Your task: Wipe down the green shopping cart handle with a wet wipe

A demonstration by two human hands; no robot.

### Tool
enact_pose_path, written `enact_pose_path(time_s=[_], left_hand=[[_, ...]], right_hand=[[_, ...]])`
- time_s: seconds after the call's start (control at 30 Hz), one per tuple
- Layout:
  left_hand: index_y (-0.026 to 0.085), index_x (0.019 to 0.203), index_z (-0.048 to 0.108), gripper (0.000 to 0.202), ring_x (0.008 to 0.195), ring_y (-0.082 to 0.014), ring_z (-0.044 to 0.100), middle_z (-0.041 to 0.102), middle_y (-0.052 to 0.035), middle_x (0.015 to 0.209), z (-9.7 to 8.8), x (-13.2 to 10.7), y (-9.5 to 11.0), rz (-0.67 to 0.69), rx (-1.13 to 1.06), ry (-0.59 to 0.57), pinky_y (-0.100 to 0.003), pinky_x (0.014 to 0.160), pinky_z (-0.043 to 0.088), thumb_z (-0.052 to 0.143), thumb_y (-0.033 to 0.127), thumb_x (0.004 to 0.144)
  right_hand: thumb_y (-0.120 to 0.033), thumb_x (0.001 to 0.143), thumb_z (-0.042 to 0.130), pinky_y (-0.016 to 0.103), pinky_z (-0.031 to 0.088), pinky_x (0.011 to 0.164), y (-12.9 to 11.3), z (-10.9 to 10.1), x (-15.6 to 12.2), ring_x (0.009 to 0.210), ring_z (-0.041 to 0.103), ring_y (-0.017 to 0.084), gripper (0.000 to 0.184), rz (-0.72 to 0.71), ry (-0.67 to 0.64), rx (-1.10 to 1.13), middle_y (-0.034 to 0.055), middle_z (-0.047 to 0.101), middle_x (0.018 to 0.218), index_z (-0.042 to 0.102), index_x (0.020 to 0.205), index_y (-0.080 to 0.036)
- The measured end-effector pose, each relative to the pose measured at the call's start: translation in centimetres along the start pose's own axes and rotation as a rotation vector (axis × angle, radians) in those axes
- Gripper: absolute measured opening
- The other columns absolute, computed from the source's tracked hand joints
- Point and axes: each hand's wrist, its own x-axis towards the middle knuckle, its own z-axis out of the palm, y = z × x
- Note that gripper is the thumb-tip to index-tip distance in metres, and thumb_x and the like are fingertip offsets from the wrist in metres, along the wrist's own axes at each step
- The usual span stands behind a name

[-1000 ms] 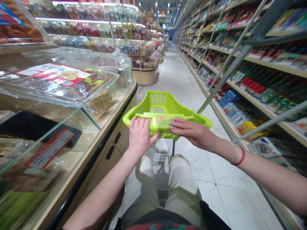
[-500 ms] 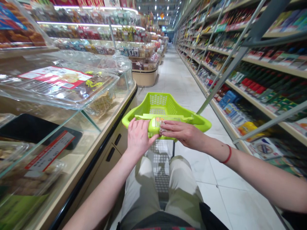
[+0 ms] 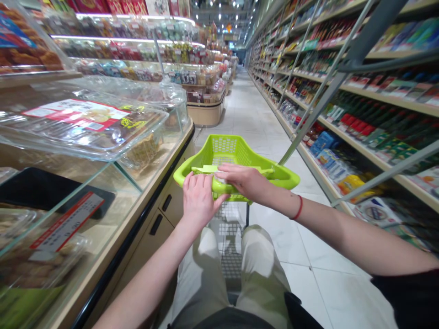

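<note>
My left hand (image 3: 199,196): curled round the green cart handle (image 3: 222,186), which lies under my fingers;
My right hand (image 3: 247,182): atop it, beside my left; whether gripping, I cannot tell

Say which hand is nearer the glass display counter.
Left: the left hand holds the green cart handle right of the display counter; the right hand is farther right, near the handle's middle.
</note>
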Motion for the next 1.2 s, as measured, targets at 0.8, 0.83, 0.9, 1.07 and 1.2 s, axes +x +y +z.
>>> enact_pose_path(time_s=[0.8, 0.83, 0.9, 1.07, 1.2], left_hand=[[0.016, 0.114, 0.06, 0.046, 0.102, -0.0333, 0.057, 0.065, -0.0126, 0.102, -0.2, -0.2, 0.3, -0.004, -0.005, -0.013, -0.051, 0.107, 0.035, 0.063, 0.049, 0.082], [0.016, 0.113, 0.06, 0.046, 0.102, -0.0334, 0.057, 0.065, -0.0124, 0.102, -0.2, -0.2, 0.4, -0.004, 0.0, -0.013, -0.051, 0.107, 0.035, 0.063, 0.05, 0.082], [0.016, 0.113, 0.061, 0.049, 0.101, -0.0338, 0.057, 0.065, -0.0125, 0.101, -0.3, -0.1, 0.5, -0.007, 0.004, -0.017, -0.052, 0.107, 0.035, 0.063, 0.053, 0.081], [0.014, 0.113, 0.061, 0.051, 0.102, -0.0345, 0.056, 0.065, -0.0142, 0.102, -0.6, -0.1, 0.3, -0.017, -0.007, -0.048, -0.052, 0.108, 0.035, 0.063, 0.055, 0.082], [0.015, 0.113, 0.061, 0.049, 0.102, -0.0337, 0.056, 0.065, -0.0131, 0.102, -0.6, -0.2, -0.1, -0.006, 0.003, -0.048, -0.051, 0.108, 0.035, 0.062, 0.054, 0.083]], right_hand=[[-0.026, 0.093, 0.055, 0.033, 0.057, 0.087, 1.6, -3.2, -2.1, 0.095, 0.073, 0.019, 0.025, 0.351, 0.022, -0.138, 0.0029, 0.077, 0.105, 0.077, 0.104, -0.024], [-0.025, 0.093, 0.055, 0.033, 0.057, 0.088, 1.1, -2.4, -1.0, 0.095, 0.073, 0.02, 0.024, 0.379, 0.021, -0.173, 0.0037, 0.077, 0.105, 0.077, 0.102, -0.023], [-0.024, 0.092, 0.056, 0.033, 0.057, 0.087, 0.1, -1.0, 0.9, 0.095, 0.073, 0.021, 0.023, 0.438, 0.004, -0.226, 0.0044, 0.078, 0.103, 0.078, 0.099, -0.022], [-0.022, 0.094, 0.054, 0.035, 0.057, 0.09, -1.1, 0.3, 2.0, 0.102, 0.071, 0.022, 0.024, 0.4, 0.012, -0.216, 0.0076, 0.076, 0.109, 0.076, 0.103, -0.021], [-0.018, 0.095, 0.052, 0.039, 0.055, 0.1, -0.7, -1.4, -1.5, 0.113, 0.067, 0.02, 0.028, 0.155, 0.062, -0.074, 0.0055, 0.073, 0.118, 0.072, 0.114, -0.022]])
